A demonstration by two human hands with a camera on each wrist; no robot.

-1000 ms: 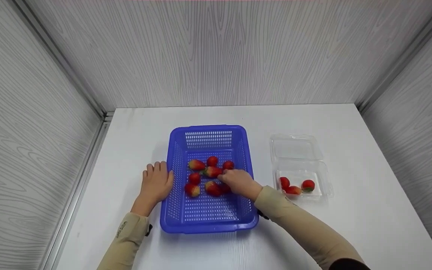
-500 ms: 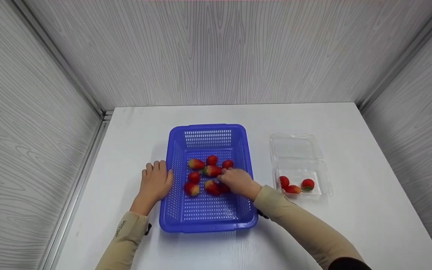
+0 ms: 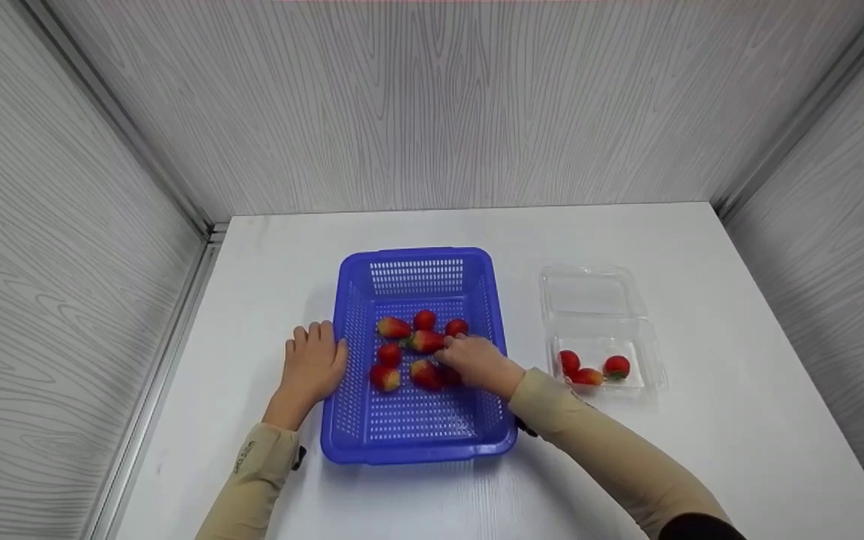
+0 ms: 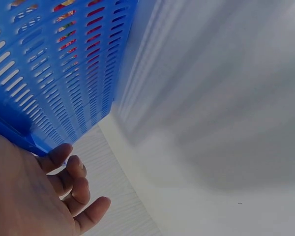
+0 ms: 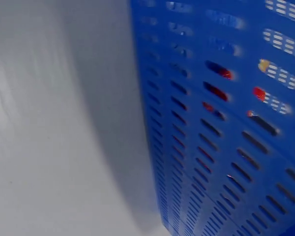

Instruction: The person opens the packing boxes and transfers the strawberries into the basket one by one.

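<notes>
A blue perforated basket [image 3: 421, 452] stands mid-table, with several strawberries [image 3: 425, 374] lying on its floor. My left hand [image 3: 313, 364] rests flat along the basket's left rim, its fingers spread; in the left wrist view the left hand [image 4: 34, 191] has relaxed fingers beside the basket wall [image 4: 73, 93]. My right hand [image 3: 481, 366] reaches over the right rim, fingers bent down around a strawberry [image 3: 450, 377] mostly covered by the hand. Another strawberry [image 3: 424, 342] lies by its fingertips. Only the basket's slotted side [image 5: 221, 147] shows in the right wrist view, with red fruit behind it.
To the right of the basket a clear plastic clamshell box [image 3: 601, 328] lies with its lid folded back. A few strawberries [image 3: 616, 366] sit in its near half. Grained panels [image 3: 439, 105] enclose the white table [image 3: 732, 420] at the back and sides.
</notes>
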